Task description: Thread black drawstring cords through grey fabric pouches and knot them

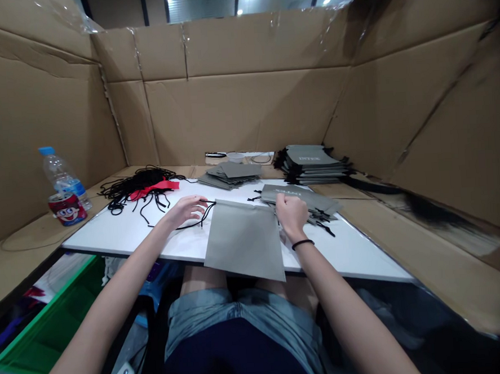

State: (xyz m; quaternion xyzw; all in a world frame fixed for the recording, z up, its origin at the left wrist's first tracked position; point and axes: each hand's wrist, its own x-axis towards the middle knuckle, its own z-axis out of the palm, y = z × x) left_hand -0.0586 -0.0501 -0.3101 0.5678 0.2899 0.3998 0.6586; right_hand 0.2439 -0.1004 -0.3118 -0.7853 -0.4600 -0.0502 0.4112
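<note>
Your left hand (186,210) pinches a black drawstring (195,224) at the top edge of a grey fabric bag (242,241), which overhangs the white tabletop (121,231). Your right hand (292,215), clenched, rests at the bag's far corner, near stacked grey bags (312,163).

Water bottle (62,179); soda can (67,209)
</note>
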